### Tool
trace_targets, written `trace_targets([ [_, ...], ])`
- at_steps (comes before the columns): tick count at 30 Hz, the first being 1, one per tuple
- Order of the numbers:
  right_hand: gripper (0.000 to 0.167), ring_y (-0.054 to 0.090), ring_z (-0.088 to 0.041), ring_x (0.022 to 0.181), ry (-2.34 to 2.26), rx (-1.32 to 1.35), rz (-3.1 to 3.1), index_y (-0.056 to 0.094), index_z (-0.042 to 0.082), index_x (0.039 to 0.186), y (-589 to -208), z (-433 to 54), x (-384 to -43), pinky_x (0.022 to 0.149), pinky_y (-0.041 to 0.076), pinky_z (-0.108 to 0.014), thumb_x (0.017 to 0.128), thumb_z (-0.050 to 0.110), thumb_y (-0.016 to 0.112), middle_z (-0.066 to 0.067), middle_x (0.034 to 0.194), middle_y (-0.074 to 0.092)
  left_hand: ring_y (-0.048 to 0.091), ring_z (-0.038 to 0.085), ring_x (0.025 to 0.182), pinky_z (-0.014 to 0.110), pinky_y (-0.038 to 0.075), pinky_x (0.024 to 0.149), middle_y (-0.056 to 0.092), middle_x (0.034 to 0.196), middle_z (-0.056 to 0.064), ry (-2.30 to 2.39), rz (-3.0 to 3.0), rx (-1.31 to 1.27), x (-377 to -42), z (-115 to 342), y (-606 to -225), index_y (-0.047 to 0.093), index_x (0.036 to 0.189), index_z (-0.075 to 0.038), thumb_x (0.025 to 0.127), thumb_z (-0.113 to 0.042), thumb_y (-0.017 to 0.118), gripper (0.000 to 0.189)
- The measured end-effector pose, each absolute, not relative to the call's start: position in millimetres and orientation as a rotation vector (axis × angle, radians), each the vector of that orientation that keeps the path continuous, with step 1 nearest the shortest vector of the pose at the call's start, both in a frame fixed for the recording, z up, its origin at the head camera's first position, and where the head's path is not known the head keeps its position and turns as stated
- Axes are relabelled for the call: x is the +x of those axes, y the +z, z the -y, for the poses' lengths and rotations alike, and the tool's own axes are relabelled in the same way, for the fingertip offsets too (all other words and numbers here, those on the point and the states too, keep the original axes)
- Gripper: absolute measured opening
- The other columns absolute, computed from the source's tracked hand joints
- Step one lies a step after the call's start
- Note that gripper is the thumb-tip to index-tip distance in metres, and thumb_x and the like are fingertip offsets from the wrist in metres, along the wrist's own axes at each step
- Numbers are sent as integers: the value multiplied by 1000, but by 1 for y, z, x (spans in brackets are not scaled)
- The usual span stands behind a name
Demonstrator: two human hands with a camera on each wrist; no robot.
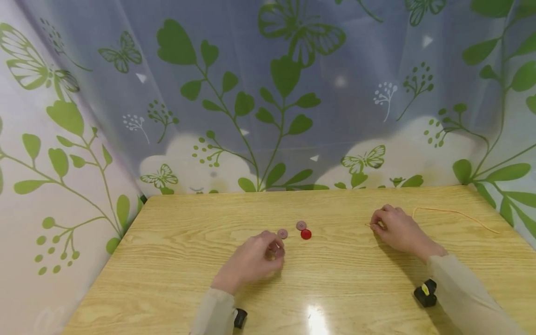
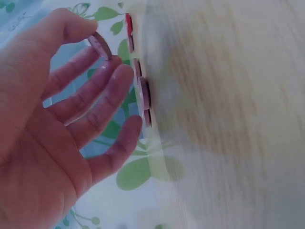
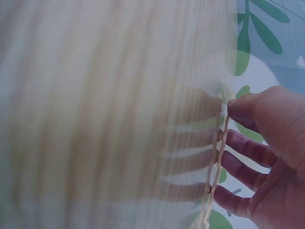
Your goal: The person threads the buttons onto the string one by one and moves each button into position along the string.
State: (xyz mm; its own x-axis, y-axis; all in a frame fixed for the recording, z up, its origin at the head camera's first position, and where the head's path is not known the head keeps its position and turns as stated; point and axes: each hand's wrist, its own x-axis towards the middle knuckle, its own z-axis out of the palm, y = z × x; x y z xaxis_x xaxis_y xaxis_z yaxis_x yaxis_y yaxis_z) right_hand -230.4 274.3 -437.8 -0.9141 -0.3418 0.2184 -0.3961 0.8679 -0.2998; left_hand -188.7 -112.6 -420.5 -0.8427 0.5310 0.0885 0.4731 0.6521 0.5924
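Note:
Between thumb and fingertip, my left hand (image 1: pixel 250 260) pinches a mauve button (image 2: pixel 100 45), held on edge above the wooden table. The other left fingers spread loosely in the left wrist view. Just beyond this hand lie two mauve buttons, one nearer (image 1: pixel 282 233) and one farther (image 1: pixel 301 225), with a red button (image 1: pixel 306 234) touching the farther one. Over on the right, my right hand (image 1: pixel 395 229) pinches an orange cord (image 1: pixel 456 212) close to one end, and a short tip pokes out past the fingers. In the right wrist view the cord (image 3: pixel 218 167) runs down alongside the fingertips.
The light wooden table (image 1: pixel 176 260) ends at a curtain (image 1: pixel 234 93) printed with green leaves and butterflies, which also hangs at both sides. The cord's tail trails toward the table's right edge. Black wrist devices show by the left sleeve (image 1: pixel 209 311) and right sleeve (image 1: pixel 465 288).

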Motion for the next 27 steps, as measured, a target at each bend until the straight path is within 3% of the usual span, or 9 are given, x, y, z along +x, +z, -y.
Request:
trace_targets([
  [5, 4, 59, -22, 82, 577, 572, 2863, 68, 6, 90, -437, -275, -229, 75, 52, -46, 93, 8, 70, -6, 89, 65, 67, 13, 96, 30, 59, 87, 71, 114, 0, 1079, -2728, 847, -188, 115, -419, 68, 119, -11, 96, -14, 64, 24],
  [12, 3, 64, -14, 78, 694, 632, 2830, 69, 4, 92, -432, -271, -224, 68, 54, -32, 92, 1, 71, -3, 85, 71, 68, 12, 93, 31, 59, 86, 71, 107, 0, 1285, -2644, 833, -186, 113, -417, 68, 119, -7, 95, -11, 66, 24],
  [21, 12, 71, -22, 83, 753, 659, 2732, 75, 5, 99, -419, -256, -209, 72, 59, -40, 90, -2, 73, -4, 92, 76, 71, 11, 94, 24, 59, 81, 71, 110, -2, 1473, -2623, 775, -184, 106, -414, 70, 115, -17, 93, -10, 70, 23],
  [27, 13, 69, -17, 75, 740, 708, 2654, 77, 3, 100, -412, -248, -202, 63, 54, -31, 88, -2, 76, -5, 90, 76, 71, 10, 92, 23, 59, 80, 70, 109, -1, 1521, -2617, 778, -182, 102, -413, 70, 113, -16, 92, -9, 71, 22],
])
